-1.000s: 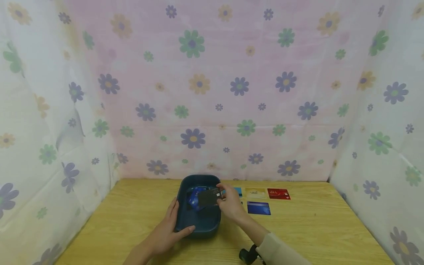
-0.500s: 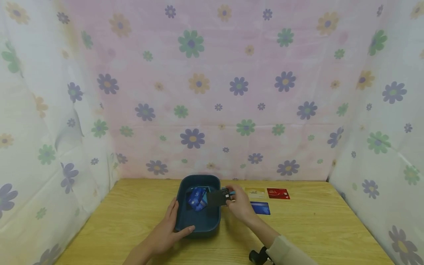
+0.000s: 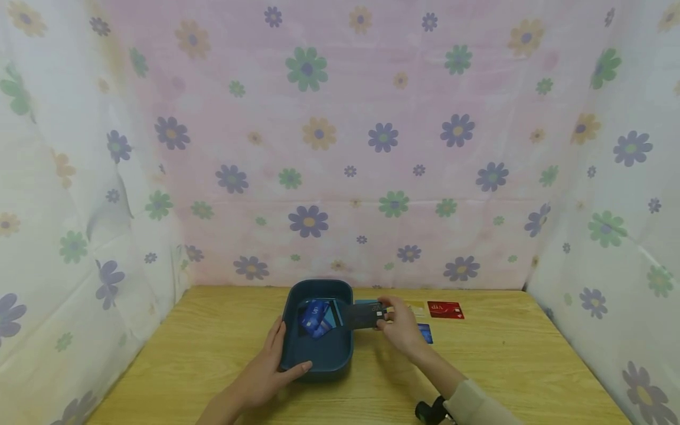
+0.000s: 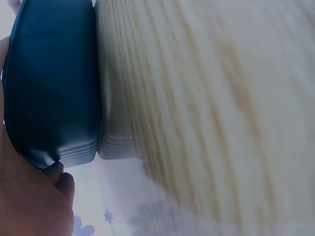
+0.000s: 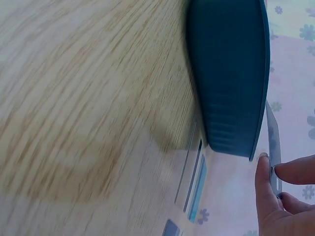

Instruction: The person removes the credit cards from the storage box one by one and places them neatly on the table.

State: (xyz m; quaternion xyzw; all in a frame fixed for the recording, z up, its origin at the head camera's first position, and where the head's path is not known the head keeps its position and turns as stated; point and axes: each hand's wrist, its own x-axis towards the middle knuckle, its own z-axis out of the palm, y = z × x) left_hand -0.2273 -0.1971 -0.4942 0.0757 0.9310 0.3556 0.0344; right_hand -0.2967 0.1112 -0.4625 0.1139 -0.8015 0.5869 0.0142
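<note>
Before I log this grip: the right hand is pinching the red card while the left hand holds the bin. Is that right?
Not quite: the right hand is pinching the black card, while the left hand holds the bin. The head view shows it, with the red card lying on the table.

Black VIP card (image 3: 363, 316) pinched, left end over rim of upright teal tray (image 3: 321, 357); blue cards (image 3: 315, 316) inside.

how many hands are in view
2: the left hand holds the dark teal bin at its left side; the right hand pinches a black VIP card.
</note>
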